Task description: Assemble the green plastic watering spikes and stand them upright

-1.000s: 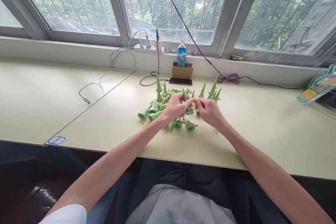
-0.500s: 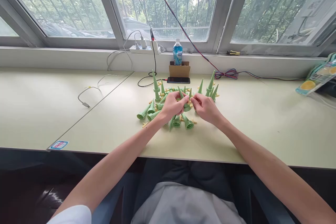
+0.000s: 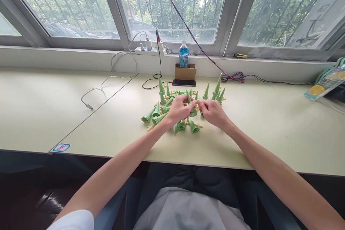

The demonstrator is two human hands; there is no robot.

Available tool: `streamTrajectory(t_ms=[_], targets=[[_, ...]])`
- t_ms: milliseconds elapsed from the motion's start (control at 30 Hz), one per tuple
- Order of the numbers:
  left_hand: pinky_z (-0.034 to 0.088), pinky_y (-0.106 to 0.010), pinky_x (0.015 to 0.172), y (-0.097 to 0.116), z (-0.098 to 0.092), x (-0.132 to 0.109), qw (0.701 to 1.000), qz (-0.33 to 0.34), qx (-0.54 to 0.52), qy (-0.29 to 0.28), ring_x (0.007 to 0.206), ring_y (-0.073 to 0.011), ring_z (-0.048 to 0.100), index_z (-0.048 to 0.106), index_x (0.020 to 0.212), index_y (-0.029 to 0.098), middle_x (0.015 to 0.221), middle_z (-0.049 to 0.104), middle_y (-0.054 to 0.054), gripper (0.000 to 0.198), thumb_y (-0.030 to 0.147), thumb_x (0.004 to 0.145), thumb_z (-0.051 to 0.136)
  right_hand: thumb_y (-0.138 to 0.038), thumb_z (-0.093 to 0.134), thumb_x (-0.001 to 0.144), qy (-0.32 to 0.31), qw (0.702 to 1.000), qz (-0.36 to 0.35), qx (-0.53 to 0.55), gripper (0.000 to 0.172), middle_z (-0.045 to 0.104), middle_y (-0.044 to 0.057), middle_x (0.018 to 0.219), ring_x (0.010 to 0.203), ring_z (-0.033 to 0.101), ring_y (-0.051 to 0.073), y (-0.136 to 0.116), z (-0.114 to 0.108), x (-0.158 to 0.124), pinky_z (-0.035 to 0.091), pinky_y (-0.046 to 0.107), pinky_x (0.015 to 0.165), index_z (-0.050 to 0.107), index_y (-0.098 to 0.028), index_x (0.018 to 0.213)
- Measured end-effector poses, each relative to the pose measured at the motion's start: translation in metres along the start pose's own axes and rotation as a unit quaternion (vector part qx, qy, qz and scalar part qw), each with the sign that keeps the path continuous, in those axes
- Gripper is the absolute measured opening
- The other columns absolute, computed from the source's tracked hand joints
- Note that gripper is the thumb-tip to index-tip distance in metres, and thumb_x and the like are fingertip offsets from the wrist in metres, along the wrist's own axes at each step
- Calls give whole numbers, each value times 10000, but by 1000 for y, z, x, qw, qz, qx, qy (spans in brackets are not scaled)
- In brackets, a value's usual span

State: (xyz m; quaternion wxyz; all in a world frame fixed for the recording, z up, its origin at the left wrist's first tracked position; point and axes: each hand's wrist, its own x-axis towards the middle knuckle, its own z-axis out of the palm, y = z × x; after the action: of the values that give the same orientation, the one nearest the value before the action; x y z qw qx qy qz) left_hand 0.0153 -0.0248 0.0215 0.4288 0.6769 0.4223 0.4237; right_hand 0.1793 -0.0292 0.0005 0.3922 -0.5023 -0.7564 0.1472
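My left hand (image 3: 180, 109) is closed around a green cone-shaped watering spike (image 3: 193, 113), its point up and its wide base showing below my fingers. Right beside it, my right hand (image 3: 213, 112) pinches with thumb and forefinger at the spike's side. What sits between those fingertips is too small to make out; a bit of yellow shows there. Several like spikes lie around my hands, among them one with its open end toward me (image 3: 194, 128). Others stand upright, such as a stacked pair (image 3: 161, 91) at the left and a group (image 3: 216, 89) at the right. Small yellow valves (image 3: 151, 128) stick out between them.
Behind the pile, a phone (image 3: 184, 83) lies before a cardboard box (image 3: 185, 72) and a blue bottle (image 3: 183, 54). A white cable (image 3: 88, 106) crosses the table at left. Coiled red-black wires (image 3: 234, 77) lie at the back right, with a plastic package (image 3: 323, 82) farther right.
The spike in my left hand has tilted more upright and its base sits slightly lower. Both hands remain together at nearly the same place.
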Motion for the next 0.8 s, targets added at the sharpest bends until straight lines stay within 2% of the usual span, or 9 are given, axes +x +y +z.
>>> streamTrajectory(t_ms=[133, 333, 467, 600, 800], targets=[[328, -174, 327, 0, 0, 1, 1000, -3, 0, 7, 334, -63, 456, 570, 741, 159, 457, 471, 57, 170, 261, 866, 627, -468, 406, 957, 11, 1000, 7, 7, 443, 386, -30, 518, 509, 333, 114, 2, 1, 0, 262, 268, 506, 403, -208, 598], [316, -170, 333, 1, 0, 1, 1000, -12, 3, 28, 330, -59, 439, 560, 731, 162, 444, 463, 60, 172, 249, 862, 627, -415, 424, 956, -16, 998, 2, 54, 288, 501, -21, 603, 522, 397, 120, 2, 2, -2, 307, 258, 526, 484, -216, 756], [311, -174, 330, 1, 0, 0, 1000, -14, -1, 22, 318, -61, 428, 558, 721, 163, 428, 451, 65, 182, 253, 862, 630, -418, 425, 954, -7, 1000, 6, 27, 322, 443, -33, 565, 516, 354, 118, 2, 1, -2, 286, 259, 517, 446, -217, 703], [318, -178, 328, 0, 1, 0, 1000, -4, -5, 12, 315, -64, 433, 551, 717, 166, 432, 467, 61, 199, 273, 872, 616, -443, 396, 966, 3, 1000, -6, -7, 417, 406, -27, 549, 529, 320, 117, 2, 1, -1, 252, 268, 517, 343, -215, 621], [328, -179, 335, -2, 1, 0, 1000, 5, 4, -6, 316, -68, 432, 557, 736, 169, 414, 451, 66, 188, 278, 885, 596, -473, 346, 983, -2, 1000, -1, -20, 460, 391, -23, 528, 526, 325, 124, 4, 1, 0, 262, 276, 533, 382, -209, 609]])
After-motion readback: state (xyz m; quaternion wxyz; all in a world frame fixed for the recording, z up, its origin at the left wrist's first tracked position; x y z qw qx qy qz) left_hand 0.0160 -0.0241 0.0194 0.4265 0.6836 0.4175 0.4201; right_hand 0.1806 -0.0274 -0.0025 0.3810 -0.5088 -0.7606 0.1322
